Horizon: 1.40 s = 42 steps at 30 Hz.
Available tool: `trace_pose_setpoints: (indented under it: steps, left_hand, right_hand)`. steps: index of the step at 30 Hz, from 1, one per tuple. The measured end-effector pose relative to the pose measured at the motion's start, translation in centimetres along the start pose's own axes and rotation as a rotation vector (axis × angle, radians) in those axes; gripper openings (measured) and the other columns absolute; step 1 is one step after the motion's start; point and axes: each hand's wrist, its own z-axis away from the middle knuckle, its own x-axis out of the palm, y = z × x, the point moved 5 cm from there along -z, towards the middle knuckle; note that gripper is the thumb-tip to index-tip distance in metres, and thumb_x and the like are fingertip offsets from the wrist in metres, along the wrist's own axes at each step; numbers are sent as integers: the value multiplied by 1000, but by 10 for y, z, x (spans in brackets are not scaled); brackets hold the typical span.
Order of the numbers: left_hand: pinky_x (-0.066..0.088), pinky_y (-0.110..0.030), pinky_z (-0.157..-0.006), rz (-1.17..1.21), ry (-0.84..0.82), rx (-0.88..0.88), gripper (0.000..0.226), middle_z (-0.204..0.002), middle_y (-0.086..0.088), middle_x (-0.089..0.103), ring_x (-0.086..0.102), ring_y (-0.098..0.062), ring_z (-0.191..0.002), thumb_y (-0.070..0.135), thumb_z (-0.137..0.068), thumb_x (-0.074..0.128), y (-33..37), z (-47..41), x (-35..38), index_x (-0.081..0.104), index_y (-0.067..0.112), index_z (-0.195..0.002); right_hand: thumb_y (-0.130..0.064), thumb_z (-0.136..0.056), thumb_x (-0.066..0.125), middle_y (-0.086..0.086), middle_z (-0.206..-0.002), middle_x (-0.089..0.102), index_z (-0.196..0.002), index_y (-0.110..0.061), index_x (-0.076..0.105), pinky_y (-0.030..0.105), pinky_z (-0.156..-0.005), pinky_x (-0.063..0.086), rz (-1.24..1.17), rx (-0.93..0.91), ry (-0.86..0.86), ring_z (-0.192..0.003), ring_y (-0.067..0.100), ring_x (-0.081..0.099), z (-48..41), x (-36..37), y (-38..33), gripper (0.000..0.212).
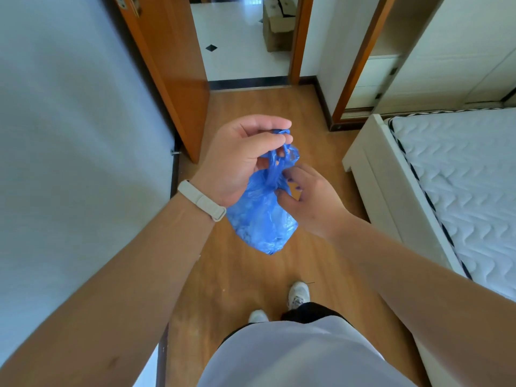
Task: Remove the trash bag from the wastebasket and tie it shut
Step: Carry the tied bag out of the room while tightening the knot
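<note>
Two hands | left (240, 160) pinches trash bag (261, 219) | right (310, 199) loosely curled, grip hidden

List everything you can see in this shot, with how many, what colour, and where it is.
trash bag: one, blue, hanging in mid-air at centre, neck gathered
floor: one, brown wood, underfoot
door: one, orange-brown, open, upper left
wall: one, white, left
cardboard box: one, brown, beyond the doorway
mattress: one, white quilted, right
bed frame: one, white, under the mattress
shoes: two, white, bottom centre
wristband: one, cream, left wrist
left hand: pinching the bag's top
right hand: fingers at the bag's neck
</note>
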Motion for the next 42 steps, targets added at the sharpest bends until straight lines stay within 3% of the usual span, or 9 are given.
trace_pose_setpoints:
  steps: [12,18,23,28,36,42]
  left_hand:
    - [51,-26,-63,-24,70,-60,23,-78,-4,73,64,-17,-72,-3,-84,60,-6,-164,-32,74,15,-88]
    - [52,-24,-64,-77,86,-73,22,-78,-3,74,64,-17,-73,-2,-85,60,4,-259,-24,73,14,-90]
    - [52,-27,-67,-78,94,-46,22,-79,-2,74,65,-17,-77,-1,-84,61,17,-322,-20,74,16,-89]
    - [52,-28,-68,-62,75,-37,21,-79,-3,73,63,-18,-77,3,-80,63,27,-381,-16,75,19,-86]
    - [52,-25,-65,-18,11,-55,21,-81,-8,70,63,-17,-73,-3,-83,61,21,-478,-40,73,14,-89]
    - [52,-27,-67,14,-62,-90,19,-81,-9,70,63,-20,-76,0,-80,64,21,-570,-82,73,14,-88]
  right_hand:
    - [-10,-80,64,-2,-97,61,-103,-13,66,33,-79,48,-116,-22,-46,-90,11,55,-160,13,70,23]
    - [-14,-81,63,-10,-90,51,-98,-14,64,24,-69,40,-151,-31,-49,-80,2,44,-247,-11,105,17]
    - [-12,-81,64,-19,-85,44,-96,-14,63,25,-68,37,-146,-63,-25,-80,1,41,-312,-31,124,15]
    - [-11,-80,62,-11,-96,52,-99,-14,64,35,-74,49,-157,-72,17,-85,8,52,-361,-41,142,19]
    - [-14,-81,62,-3,-100,60,-102,-15,65,40,-76,52,-110,25,31,-89,15,59,-441,-36,179,21]
    - [-14,-82,63,-3,-101,61,-106,-16,65,30,-79,51,-3,107,75,-90,10,57,-529,-23,194,24]
